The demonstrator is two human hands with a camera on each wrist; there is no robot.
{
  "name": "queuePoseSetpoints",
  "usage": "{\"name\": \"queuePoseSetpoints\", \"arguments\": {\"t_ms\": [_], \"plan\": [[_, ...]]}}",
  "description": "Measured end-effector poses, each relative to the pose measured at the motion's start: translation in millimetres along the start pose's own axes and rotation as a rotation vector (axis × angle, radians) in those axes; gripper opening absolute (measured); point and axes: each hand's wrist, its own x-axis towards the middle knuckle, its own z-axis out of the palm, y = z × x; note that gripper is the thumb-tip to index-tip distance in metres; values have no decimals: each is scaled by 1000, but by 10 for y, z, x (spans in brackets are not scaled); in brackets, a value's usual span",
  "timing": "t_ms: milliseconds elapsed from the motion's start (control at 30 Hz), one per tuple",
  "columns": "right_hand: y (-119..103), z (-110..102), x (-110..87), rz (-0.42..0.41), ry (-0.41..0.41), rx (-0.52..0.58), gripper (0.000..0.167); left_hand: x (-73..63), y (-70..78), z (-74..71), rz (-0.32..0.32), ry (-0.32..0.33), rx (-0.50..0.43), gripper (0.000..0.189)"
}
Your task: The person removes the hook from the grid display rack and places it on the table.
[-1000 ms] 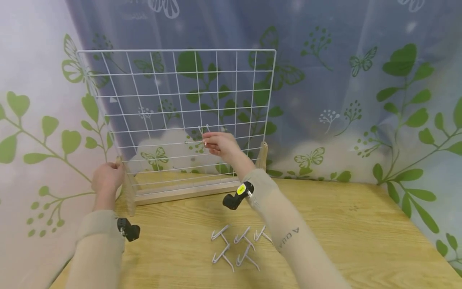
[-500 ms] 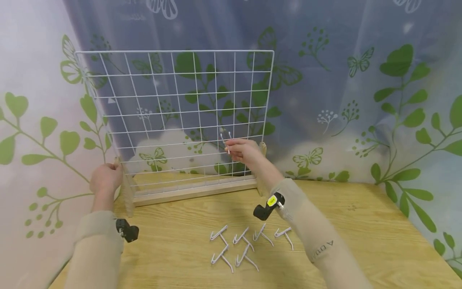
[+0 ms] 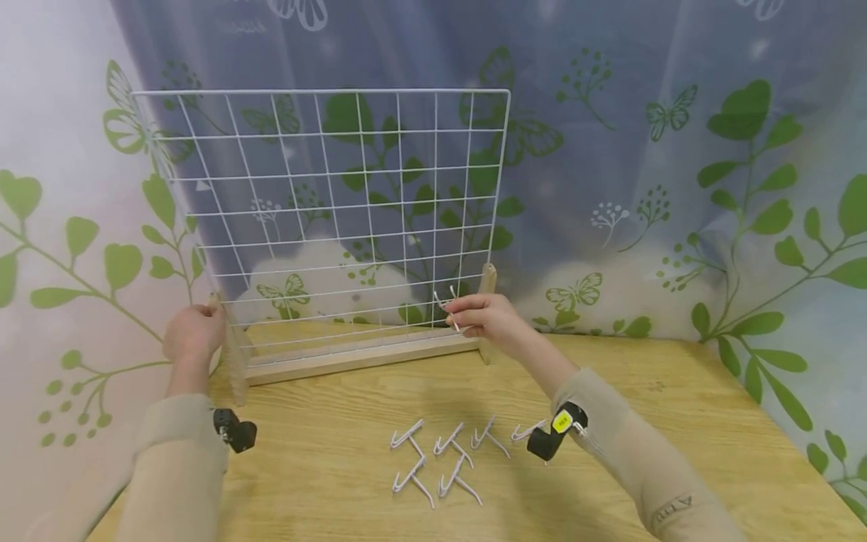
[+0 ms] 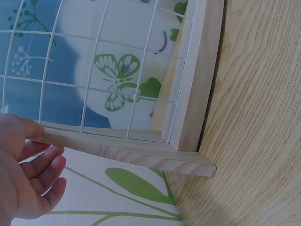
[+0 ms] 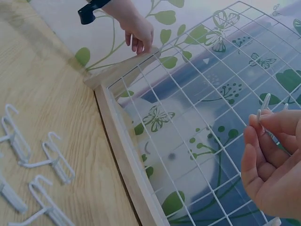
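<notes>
My left hand grips the top of the left wooden side post of a stand. Thumb and index finger pinch the post in the left wrist view, the other fingers curled below it. A white wire grid panel stands upright in that stand. My right hand pinches a white wire hook between thumb and fingers, its prongs pointing up. It is in front of the grid's lower right part; whether the hook touches the wires I cannot tell.
Several more white hooks lie in two rows on the wooden table, below the stand's base bar. My right wrist camera partly covers one. A patterned curtain hangs right behind the grid.
My right hand has moved right and downward across the grid's front, from near its middle to its lower right, still pinching the hook. The left hand stays on the post.
</notes>
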Motion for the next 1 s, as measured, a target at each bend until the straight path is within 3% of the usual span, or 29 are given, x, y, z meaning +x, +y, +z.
{"name": "queuePoseSetpoints", "arguments": {"t_ms": [600, 1000], "plan": [[388, -354, -636, 39, -90, -204, 28, 11, -23, 11, 6, -13, -4, 52], [693, -406, -941, 51, -154, -331, 23, 11, -7, 9, 16, 13, -3, 50]]}}
